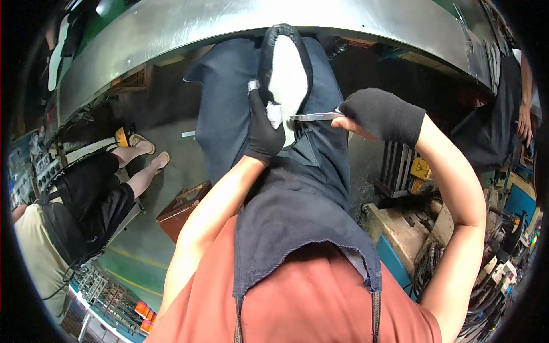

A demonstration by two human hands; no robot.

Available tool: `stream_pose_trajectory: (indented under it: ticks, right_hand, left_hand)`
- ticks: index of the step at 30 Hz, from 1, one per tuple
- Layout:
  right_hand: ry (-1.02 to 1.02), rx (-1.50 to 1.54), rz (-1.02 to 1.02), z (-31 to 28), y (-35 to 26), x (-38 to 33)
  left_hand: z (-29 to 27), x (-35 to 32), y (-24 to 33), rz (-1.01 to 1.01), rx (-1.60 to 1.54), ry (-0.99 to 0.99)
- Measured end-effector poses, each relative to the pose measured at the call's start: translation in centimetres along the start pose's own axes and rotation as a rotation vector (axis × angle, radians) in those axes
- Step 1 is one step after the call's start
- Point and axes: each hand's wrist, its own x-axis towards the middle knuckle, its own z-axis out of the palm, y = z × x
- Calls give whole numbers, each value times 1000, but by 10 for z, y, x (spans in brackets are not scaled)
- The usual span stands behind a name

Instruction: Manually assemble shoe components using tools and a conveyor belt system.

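Observation:
A black shoe upper with a white bottom lies sole side up across my lap, its rounded toe pointing away from me. My left hand, in a black glove with white wrapping on the fingertips, grips its left side near the heel end. From the right, my right hand, also black-gloved, is closed on a slim silver metal tool. The tool's tip reaches the right edge of the white bottom, close to my left thumb; whether it touches cannot be made out. Its exact kind is unclear, as the glove hides the handle.
A metal worktable curves across the far side, just beyond my knees. To the left sits another person in dark shorts; at far right is another person's hand. A brown box and a worn machine flank me.

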Motion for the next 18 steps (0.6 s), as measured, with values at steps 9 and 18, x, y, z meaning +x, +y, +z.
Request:
stream_pose_trajectory:
  ticks: [9, 18]
  right_hand:
    - [380, -393, -553, 39, -164, -17]
    - [370, 150, -464, 65, -114, 17]
  left_hand:
    - [-37, 26, 14, -356, -232, -277]
    - [-64, 14, -40, -51, -110, -404]
